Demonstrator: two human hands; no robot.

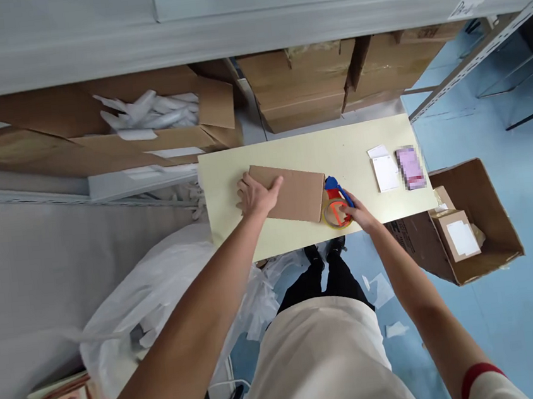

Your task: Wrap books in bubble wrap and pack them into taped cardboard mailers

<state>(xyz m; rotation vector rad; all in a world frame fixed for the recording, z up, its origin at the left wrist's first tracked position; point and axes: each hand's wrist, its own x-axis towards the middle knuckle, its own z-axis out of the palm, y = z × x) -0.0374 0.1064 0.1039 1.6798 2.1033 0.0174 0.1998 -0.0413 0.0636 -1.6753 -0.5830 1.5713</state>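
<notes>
A closed cardboard box [294,191] lies at a slight angle on the cream table [229,165]. My left hand [255,195] grips its left end, the thumb on the top face and the fingers over the far left edge. At the opposite end, my right hand [359,212] is wrapped round the handle of a blue and red tape dispenser [338,203] with a roll of tape on it. The dispenser's head is against or just beside the box's right end; I cannot tell if they touch.
White cards [385,172] and a purple, blurred item [410,167] lie at the table's right. A large open carton [491,214] with small boxes stands on the floor at right. Behind are shelved cartons [302,88]; a shelf beam [277,30] crosses above. White plastic sheeting [161,280] hangs at left.
</notes>
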